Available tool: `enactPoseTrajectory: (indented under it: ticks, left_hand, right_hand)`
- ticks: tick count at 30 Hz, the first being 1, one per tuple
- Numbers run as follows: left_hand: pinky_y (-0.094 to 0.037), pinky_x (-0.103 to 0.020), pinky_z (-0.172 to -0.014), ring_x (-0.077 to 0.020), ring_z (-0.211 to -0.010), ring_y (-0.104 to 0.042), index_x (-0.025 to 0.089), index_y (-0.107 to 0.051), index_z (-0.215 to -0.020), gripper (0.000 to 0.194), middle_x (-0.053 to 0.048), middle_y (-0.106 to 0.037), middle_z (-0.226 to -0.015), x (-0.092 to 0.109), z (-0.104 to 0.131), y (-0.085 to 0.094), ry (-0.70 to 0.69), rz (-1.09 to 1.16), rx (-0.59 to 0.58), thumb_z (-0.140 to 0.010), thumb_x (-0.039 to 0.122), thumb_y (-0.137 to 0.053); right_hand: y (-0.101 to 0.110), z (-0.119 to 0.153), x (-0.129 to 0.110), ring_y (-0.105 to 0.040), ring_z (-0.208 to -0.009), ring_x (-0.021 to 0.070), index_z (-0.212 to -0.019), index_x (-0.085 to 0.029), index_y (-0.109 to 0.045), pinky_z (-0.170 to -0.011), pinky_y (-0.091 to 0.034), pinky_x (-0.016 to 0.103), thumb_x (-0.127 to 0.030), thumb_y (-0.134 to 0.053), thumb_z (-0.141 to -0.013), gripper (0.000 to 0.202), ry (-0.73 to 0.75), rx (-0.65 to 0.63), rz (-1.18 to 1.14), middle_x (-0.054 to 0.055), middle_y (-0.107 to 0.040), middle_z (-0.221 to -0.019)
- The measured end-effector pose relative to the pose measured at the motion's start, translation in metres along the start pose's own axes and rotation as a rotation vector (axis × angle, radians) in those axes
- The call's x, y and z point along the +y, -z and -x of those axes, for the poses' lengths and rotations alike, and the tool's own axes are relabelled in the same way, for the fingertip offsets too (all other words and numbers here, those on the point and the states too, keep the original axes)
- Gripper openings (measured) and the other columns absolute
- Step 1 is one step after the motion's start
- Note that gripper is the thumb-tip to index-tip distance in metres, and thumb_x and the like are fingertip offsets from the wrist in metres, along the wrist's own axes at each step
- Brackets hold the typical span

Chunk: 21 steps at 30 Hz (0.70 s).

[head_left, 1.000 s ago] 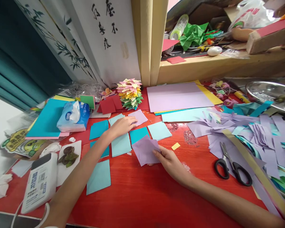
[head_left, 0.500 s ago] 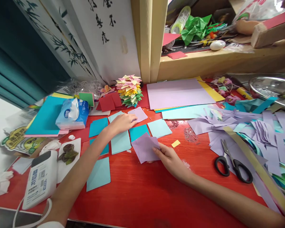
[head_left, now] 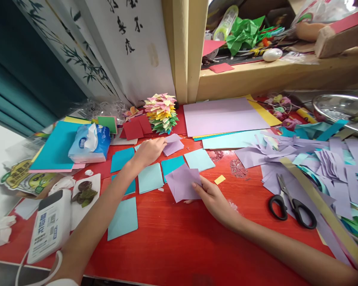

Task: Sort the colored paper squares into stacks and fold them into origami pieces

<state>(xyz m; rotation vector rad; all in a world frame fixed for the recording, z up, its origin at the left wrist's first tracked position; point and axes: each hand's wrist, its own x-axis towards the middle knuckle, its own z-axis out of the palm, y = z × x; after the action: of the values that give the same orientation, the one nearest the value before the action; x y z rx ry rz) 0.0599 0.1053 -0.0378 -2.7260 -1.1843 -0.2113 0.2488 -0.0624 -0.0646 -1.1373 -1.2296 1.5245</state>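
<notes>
My left hand (head_left: 150,151) is closed at the left edge of a small pile of purple squares (head_left: 173,145), fingers pinched on its edge. My right hand (head_left: 210,194) holds a few fanned purple paper squares (head_left: 183,183) between thumb and fingers, above the red table (head_left: 173,246). Around them lie light blue squares (head_left: 150,177) (head_left: 199,159) and darker blue squares (head_left: 172,165) (head_left: 122,159). Another light blue square (head_left: 123,218) rests nearer the front, beside my left forearm.
Black-handled scissors (head_left: 292,204) and purple paper strips (head_left: 325,159) lie at the right. A folded-paper model (head_left: 161,113) stands behind the squares, near large purple sheets (head_left: 226,116). Tissues (head_left: 91,143) and a white device (head_left: 51,226) are at the left.
My left hand has shifted slightly left and toward me, showing more of the purple pile. The purple squares in my right hand have moved very little.
</notes>
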Motion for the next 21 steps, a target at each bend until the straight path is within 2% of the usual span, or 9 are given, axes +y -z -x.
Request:
enactPoseTrajectory:
  ticks: [4, 6, 8, 10, 12, 15, 18, 21]
  left_hand:
    - [-0.044, -0.027, -0.065, -0.0187, -0.078, -0.063, 0.018, -0.056, -0.091, 0.022, -0.005, -0.067, -0.085, -0.004, 0.001, 0.016, 0.114, 0.077, 0.176, -0.090, 0.028, -0.037]
    - [-0.046, -0.027, -0.068, -0.0173, -0.079, -0.063, 0.018, -0.056, -0.089, 0.018, -0.004, -0.067, -0.084, -0.004, 0.003, 0.027, 0.161, 0.142, 0.264, -0.088, 0.029, -0.042]
    - [-0.047, -0.026, -0.070, -0.0154, -0.077, -0.062, 0.018, -0.057, -0.087, 0.015, -0.002, -0.066, -0.081, -0.001, 0.006, 0.040, 0.221, 0.271, 0.332, -0.085, 0.030, -0.047]
    - [-0.049, -0.026, -0.071, -0.0141, -0.076, -0.062, 0.018, -0.057, -0.085, 0.015, -0.001, -0.065, -0.080, 0.006, 0.010, 0.054, 0.294, 0.508, 0.355, -0.082, 0.032, -0.052]
    - [-0.051, -0.027, -0.070, -0.0145, -0.076, -0.062, 0.017, -0.056, -0.084, 0.018, -0.001, -0.065, -0.081, 0.017, 0.015, 0.065, 0.352, 0.818, 0.300, -0.079, 0.033, -0.056]
    - [-0.053, -0.030, -0.069, -0.0152, -0.074, -0.063, 0.015, -0.054, -0.083, 0.020, -0.002, -0.064, -0.079, 0.034, 0.022, 0.067, 0.420, 1.185, 0.085, -0.076, 0.032, -0.060]
    - [-0.054, -0.029, -0.065, -0.0141, -0.069, -0.062, 0.015, -0.053, -0.079, 0.020, -0.002, -0.062, -0.076, 0.045, 0.029, 0.053, 0.509, 1.277, -0.083, -0.072, 0.031, -0.063]
    - [-0.051, -0.027, -0.057, -0.0116, -0.062, -0.058, 0.016, -0.051, -0.080, 0.023, -0.001, -0.059, -0.076, 0.045, 0.033, 0.039, 0.552, 1.235, -0.112, -0.070, 0.032, -0.064]
  right_hand:
    - [-0.001, 0.000, -0.002, -0.065, -0.076, 0.0165, -0.126, -0.028, -0.041, -0.073, -0.049, 0.032, -0.036, -0.040, -0.090, 0.037, -0.010, 0.059, -0.107, 0.003, -0.058, -0.112]
    - [-0.002, -0.001, -0.002, -0.064, -0.080, 0.0159, -0.130, -0.030, -0.036, -0.071, -0.050, 0.030, -0.035, -0.041, -0.090, 0.041, -0.004, 0.077, -0.160, 0.003, -0.054, -0.118]
    - [-0.002, -0.001, -0.001, -0.063, -0.082, 0.0157, -0.132, -0.031, -0.033, -0.071, -0.052, 0.030, -0.035, -0.041, -0.090, 0.044, 0.000, 0.088, -0.195, 0.003, -0.053, -0.119]
    - [-0.001, -0.002, 0.000, -0.062, -0.085, 0.0161, -0.134, -0.032, -0.031, -0.072, -0.053, 0.030, -0.036, -0.042, -0.089, 0.046, -0.005, 0.105, -0.230, 0.003, -0.052, -0.120]
    - [-0.001, -0.003, 0.001, -0.061, -0.090, 0.0166, -0.134, -0.033, -0.030, -0.072, -0.054, 0.030, -0.036, -0.043, -0.089, 0.048, -0.015, 0.123, -0.266, 0.003, -0.050, -0.121]
    - [0.000, -0.004, 0.002, -0.057, -0.098, 0.0177, -0.134, -0.034, -0.032, -0.075, -0.055, 0.031, -0.037, -0.043, -0.089, 0.046, -0.011, 0.137, -0.323, 0.003, -0.048, -0.124]
    - [-0.001, -0.006, 0.002, -0.052, -0.106, 0.0189, -0.131, -0.036, -0.035, -0.076, -0.056, 0.034, -0.038, -0.042, -0.089, 0.042, 0.017, 0.142, -0.377, 0.001, -0.045, -0.129]
    - [-0.001, -0.007, 0.003, -0.051, -0.107, 0.0193, -0.130, -0.036, -0.037, -0.077, -0.056, 0.035, -0.040, -0.041, -0.090, 0.041, 0.025, 0.153, -0.395, 0.000, -0.044, -0.131]
